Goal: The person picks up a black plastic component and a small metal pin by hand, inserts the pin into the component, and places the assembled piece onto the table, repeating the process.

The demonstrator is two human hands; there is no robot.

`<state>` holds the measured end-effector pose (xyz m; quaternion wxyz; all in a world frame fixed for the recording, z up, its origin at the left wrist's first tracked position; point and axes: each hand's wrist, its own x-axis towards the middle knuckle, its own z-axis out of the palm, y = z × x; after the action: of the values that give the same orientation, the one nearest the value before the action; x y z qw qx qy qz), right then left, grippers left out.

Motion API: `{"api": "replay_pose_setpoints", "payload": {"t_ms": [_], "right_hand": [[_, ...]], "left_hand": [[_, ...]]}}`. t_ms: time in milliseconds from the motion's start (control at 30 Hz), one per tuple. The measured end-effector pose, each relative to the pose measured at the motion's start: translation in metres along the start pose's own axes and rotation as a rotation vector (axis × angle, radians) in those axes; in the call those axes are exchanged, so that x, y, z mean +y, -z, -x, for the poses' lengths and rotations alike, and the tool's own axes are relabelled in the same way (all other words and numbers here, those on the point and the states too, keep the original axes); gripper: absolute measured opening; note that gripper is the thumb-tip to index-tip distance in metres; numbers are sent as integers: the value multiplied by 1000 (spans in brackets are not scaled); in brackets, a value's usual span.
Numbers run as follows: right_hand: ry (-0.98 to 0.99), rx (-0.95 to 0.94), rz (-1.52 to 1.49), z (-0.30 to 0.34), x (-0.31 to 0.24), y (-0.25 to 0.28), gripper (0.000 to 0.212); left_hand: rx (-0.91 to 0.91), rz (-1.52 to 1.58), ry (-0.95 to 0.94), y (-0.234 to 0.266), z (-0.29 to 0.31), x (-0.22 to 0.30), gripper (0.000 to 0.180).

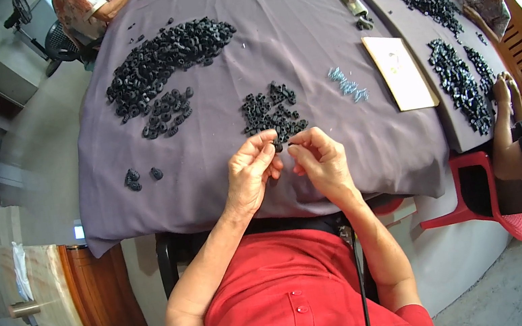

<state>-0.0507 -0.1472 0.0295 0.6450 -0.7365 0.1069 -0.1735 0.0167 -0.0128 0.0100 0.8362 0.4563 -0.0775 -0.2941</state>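
My left hand (250, 173) pinches a small black plastic part (278, 147) between thumb and fingertips, just above the cloth. Close by on its right, my right hand (322, 161) has thumb and forefinger pressed together; whatever they hold is too small to make out. Right beyond both hands lies a pile of small black parts (260, 112). Farther left spreads a larger heap of black ring-like parts (169, 55), with a looser cluster (168, 113) at its near side. A few black pieces (132, 179) sit apart at the left. Small silvery pieces (347, 84), perhaps screws, lie to the right.
Grey cloth (210, 185) covers the table. A flat pale board (399, 71) lies at the right, near a small packet (350, 0). Co-workers sit along the right side and at the far left, by more black piles (461, 87). A red plastic chair (468, 198) stands at right.
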Motion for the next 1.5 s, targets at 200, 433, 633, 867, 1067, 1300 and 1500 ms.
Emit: {"api": "replay_pose_setpoints", "payload": {"t_ms": [200,433,633,867,1067,1300,1500], "right_hand": [[-83,-22,-139,1,8,4,10],[-79,-23,-120,4,6,-1,10],[-54,-10,-130,6,8,-5,8],[-38,22,-122,5,8,-6,7],[-75,-39,-256,5,18,-2,8],[-75,-67,-342,3,20,-9,7],[-133,-31,-344,2,15,-7,9]], "left_hand": [[0,16,39,3,-4,-4,15],[32,-42,-23,-5,-1,-6,15],[19,-54,-6,-3,0,-7,14],[45,-62,-31,-4,-2,-10,15],[61,-65,-50,-5,-2,-16,14],[57,-83,-87,1,3,-17,16],[70,-183,-169,-2,2,-22,15]]}}
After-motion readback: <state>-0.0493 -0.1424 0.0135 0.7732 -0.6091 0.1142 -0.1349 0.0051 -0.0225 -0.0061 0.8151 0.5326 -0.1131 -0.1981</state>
